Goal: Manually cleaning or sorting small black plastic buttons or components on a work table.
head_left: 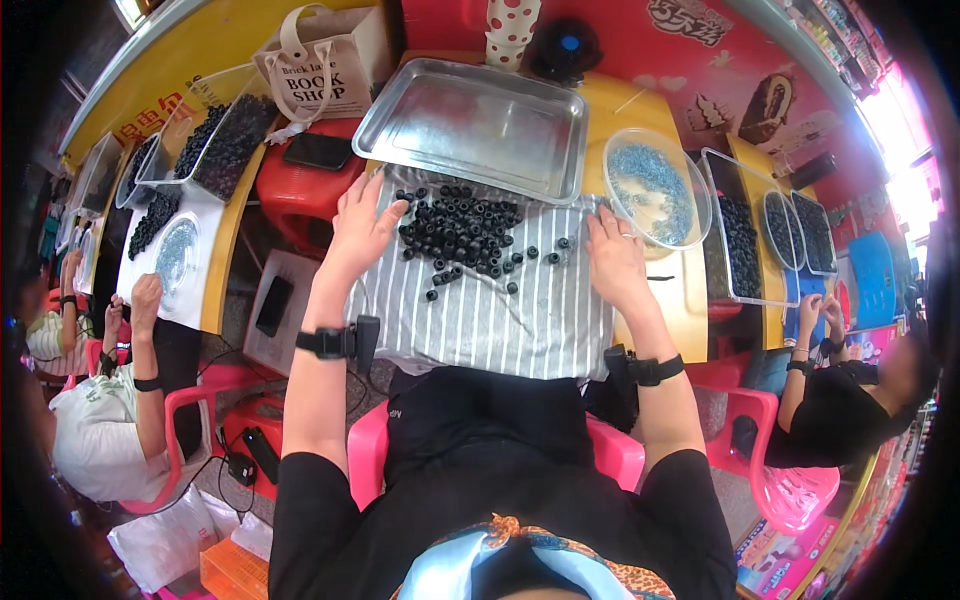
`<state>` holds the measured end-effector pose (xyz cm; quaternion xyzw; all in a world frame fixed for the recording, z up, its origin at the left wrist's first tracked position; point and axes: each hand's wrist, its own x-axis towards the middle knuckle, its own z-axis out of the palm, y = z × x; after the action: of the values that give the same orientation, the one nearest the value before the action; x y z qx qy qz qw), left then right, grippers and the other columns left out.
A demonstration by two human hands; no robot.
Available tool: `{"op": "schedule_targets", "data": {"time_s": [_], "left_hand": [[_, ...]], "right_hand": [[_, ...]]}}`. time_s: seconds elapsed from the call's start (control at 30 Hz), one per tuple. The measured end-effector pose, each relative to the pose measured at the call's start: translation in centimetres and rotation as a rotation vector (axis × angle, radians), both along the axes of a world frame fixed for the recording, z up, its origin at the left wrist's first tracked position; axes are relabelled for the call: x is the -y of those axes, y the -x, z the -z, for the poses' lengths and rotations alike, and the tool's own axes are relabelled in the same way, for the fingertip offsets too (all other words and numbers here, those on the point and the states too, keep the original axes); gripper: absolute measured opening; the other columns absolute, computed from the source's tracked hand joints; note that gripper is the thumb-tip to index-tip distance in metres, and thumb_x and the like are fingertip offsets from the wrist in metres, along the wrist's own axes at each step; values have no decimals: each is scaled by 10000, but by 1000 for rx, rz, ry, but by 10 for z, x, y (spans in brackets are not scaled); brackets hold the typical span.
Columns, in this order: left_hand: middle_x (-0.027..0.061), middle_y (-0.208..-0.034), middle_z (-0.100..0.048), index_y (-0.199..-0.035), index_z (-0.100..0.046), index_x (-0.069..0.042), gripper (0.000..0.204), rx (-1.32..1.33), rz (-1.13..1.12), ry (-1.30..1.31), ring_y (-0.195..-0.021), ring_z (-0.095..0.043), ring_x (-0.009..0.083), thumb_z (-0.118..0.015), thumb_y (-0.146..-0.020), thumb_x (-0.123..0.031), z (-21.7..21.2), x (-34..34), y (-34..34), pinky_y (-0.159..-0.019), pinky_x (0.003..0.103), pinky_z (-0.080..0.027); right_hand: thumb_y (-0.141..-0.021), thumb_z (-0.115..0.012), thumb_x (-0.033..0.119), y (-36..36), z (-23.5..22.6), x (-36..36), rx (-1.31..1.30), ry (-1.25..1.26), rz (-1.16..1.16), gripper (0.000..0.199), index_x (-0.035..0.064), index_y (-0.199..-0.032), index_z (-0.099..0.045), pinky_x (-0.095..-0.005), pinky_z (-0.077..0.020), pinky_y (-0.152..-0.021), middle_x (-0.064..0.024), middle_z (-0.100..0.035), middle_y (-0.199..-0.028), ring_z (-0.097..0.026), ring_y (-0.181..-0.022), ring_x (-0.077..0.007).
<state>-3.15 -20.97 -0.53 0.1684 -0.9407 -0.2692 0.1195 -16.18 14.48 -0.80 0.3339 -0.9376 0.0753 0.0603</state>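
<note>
A heap of small black bead-like pieces [462, 235] with holes lies on a grey-and-white striped cloth [480, 325] draped over the table edge in front of me. My left hand [362, 225] rests open at the left edge of the cloth, its fingers apart and their tips close to the heap. On the opposite edge lies my right hand [614, 255], open, palm down, next to a round clear bowl [690, 238]. Small bluish, glassy bits [655, 185] ring the inside of that bowl. Beyond the heap, a shallow metal tray [475, 120] sits partly on the cloth.
A cream tote bag [335, 65], a red stool [300, 200] with a phone [317, 151] and a polka-dot cup [510, 30] stand beyond. Tubs of black pieces [737, 235] flank me. Co-workers sit left [105, 430] and right [840, 400] on pink chairs.
</note>
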Motion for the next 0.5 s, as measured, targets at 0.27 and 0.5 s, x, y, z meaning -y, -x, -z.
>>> {"op": "schedule_targets", "data": {"time_s": [0.27, 0.5], "left_hand": [[147, -988, -640, -1034, -647, 1, 268, -327, 24, -148, -895, -610, 283, -701, -803, -124, -14, -52, -79, -761, 345, -477], [157, -799, -567, -855, -588, 7, 212, -258, -13, 145, -790, -584, 333, -721, -747, -116, -1, -110, -76, -715, 415, -460]], "right_hand": [[-816, -618, 56, -33, -17, -1, 0, 382, -73, 319, -22, -1125, -595, -431, -450, -883, -182, -597, -1131, -560, -1041, -373], [-796, -652, 33, -87, -30, -1, 289, 522, -147, 228, -11, -1019, -641, -331, -487, -719, -131, -614, -865, -619, -788, -253]]}}
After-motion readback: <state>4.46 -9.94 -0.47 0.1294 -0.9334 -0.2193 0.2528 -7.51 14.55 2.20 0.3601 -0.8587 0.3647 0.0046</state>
